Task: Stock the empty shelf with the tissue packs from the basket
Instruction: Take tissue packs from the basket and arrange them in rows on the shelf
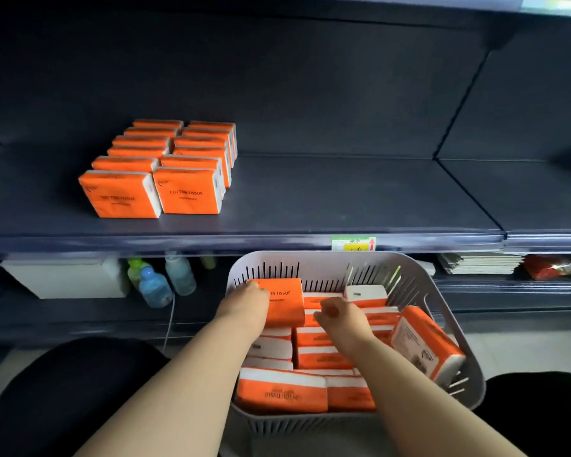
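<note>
Left hand (249,303) gripping upright tissue pack (282,300) in basket (455,311), right hand (340,316) clenched over packs beside it

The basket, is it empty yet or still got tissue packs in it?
Not empty. The basket holds many orange tissue packs across its floor, and both hands are reaching in.
</note>
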Demonstrator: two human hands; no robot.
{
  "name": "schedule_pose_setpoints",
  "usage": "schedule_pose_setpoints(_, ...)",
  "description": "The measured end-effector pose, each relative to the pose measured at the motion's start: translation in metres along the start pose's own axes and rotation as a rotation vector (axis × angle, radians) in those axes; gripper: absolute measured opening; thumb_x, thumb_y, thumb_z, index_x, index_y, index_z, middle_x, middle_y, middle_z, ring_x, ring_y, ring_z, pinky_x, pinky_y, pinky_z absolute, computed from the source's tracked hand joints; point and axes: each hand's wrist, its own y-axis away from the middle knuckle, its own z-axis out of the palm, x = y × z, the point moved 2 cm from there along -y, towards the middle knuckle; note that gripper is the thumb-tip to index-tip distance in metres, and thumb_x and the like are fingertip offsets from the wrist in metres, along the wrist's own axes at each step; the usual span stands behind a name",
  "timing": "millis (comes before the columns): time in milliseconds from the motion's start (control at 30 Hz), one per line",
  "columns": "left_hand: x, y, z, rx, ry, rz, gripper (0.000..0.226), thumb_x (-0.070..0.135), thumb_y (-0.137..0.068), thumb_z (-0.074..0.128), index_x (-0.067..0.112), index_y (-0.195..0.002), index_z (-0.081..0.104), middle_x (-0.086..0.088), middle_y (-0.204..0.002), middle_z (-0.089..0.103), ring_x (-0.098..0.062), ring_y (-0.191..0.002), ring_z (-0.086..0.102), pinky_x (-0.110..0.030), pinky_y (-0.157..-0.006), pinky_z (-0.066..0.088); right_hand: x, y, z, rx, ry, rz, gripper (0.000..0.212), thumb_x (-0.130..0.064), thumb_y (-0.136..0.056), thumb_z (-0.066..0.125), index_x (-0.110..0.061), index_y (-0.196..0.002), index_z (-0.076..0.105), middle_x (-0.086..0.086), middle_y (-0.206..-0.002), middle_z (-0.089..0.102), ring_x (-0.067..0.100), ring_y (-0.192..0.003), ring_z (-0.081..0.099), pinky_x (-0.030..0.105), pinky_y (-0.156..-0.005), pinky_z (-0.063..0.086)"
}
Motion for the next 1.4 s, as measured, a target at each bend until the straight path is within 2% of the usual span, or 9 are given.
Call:
schedule_pose_setpoints(100,0.003,-0.006,0.006,-0.044,-0.058,0.000,0.026,0.011,-0.093,0.047,0.011,-0.118,0.055,-0.009,-0.121,0.053,-0.028,-0.110,0.054,-0.034,-0.088,0.047,0.008,-0.005,0.014,-0.002,-0.073,0.065,0.039,-0.029,-0.089,0.059,-0.013,-0.124,0.057,0.005,-0.121,0.064,0.022,-0.109,0.058,0.024,-0.087,0.042)
schedule_pose_setpoints(167,0.006,-0.010,0.007,-0.063,-0.113,0.022,0.027,0.011,-0.092,0.047,0.013,-0.118,0.057,-0.008,-0.122,0.054,-0.028,-0.109,0.056,-0.031,-0.083,0.045,0.014,-0.007,0.021,-0.038,-0.102,0.114,0.042,-0.032,-0.089,0.058,-0.011,-0.125,0.057,0.008,-0.117,0.065,0.021,-0.102,0.059,0.026,-0.088,0.044)
schedule_pose_setpoints(333,0.007,-0.023,0.005,-0.178,-0.077,0.010,0.031,0.011,-0.089,0.051,0.017,-0.118,0.061,-0.005,-0.122,0.059,-0.026,-0.111,0.055,-0.032,-0.089,0.046,0.011,-0.019,0.027,-0.123,-0.149,0.133,0.035,-0.043,-0.092,0.050,-0.015,-0.110,0.062,0.008,-0.097,0.063,0.022,-0.084,0.056,0.033,-0.078,0.050)
schedule_pose_setpoints(433,0.010,-0.026,0.005,-0.262,-0.086,0.019,0.031,0.012,-0.092,0.049,0.015,-0.122,0.059,-0.007,-0.126,0.056,-0.027,-0.115,0.053,-0.035,-0.094,0.045,0.009,-0.018,0.033,-0.189,-0.160,0.111,0.032,-0.044,-0.092,0.050,-0.020,-0.111,0.058,0.005,-0.103,0.061,0.018,-0.081,0.054,0.022,-0.053,0.041)
schedule_pose_setpoints(500,0.013,-0.026,0.005,-0.273,-0.095,0.044,0.030,0.014,-0.094,0.049,0.014,-0.122,0.060,-0.007,-0.127,0.056,-0.027,-0.115,0.053,-0.035,-0.092,0.044,0.007,-0.016,0.037,-0.200,-0.193,0.078,0.034,-0.038,-0.091,0.054,-0.017,-0.117,0.059,0.003,-0.109,0.064,0.016,-0.088,0.058,0.016,-0.053,0.039)
schedule_pose_setpoints(733,0.007,-0.027,-0.001,0.000,0.038,0.068,0.021,0.023,-0.086,0.061,0.024,-0.107,0.057,0.000,-0.114,0.055,-0.023,-0.106,0.055,-0.033,-0.082,0.046,0.008,-0.013,0.036,-0.219,-0.243,-0.030,0.006,-0.020,-0.083,0.062,-0.014,-0.083,0.062,-0.006,-0.075,0.062,0.007,-0.066,0.054,0.013,-0.052,0.041)
schedule_pose_setpoints(933,-0.002,-0.037,0.001,0.159,0.035,0.177,0.079,0.039,-0.078,0.070,0.031,-0.143,0.027,0.007,-0.145,0.033,-0.017,-0.133,0.028,-0.035,-0.107,0.027,0.011,-0.017,0.030,-0.176,-0.247,0.025,0.018,-0.015,-0.082,0.063,-0.005,-0.096,0.058,0.012,-0.095,0.067,0.022,-0.080,0.063,0.036,-0.065,0.053)
schedule_pose_setpoints(1067,-0.004,-0.035,0.001,0.186,-0.037,0.225,0.073,0.042,-0.078,0.069,0.030,-0.140,0.033,0.009,-0.143,0.037,-0.016,-0.132,0.025,-0.035,-0.107,0.023,0.012,-0.017,0.028,-0.153,-0.235,-0.007,0.027,-0.014,-0.082,0.065,-0.022,-0.102,0.049,-0.004,-0.095,0.060,0.012,-0.082,0.057,0.019,-0.062,0.046)
schedule_pose_setpoints(1400,-0.003,-0.033,-0.014,0.074,-0.054,0.256,0.038,0.038,-0.078,0.069,0.031,-0.113,0.054,0.005,-0.109,0.057,-0.021,-0.105,0.051,-0.032,-0.078,0.036,0.014,-0.015,0.029,-0.134,-0.184,-0.040,0.041,-0.014,-0.080,0.068,-0.025,-0.116,0.050,-0.009,-0.104,0.060,0.009,-0.090,0.057,0.015,-0.066,0.045)
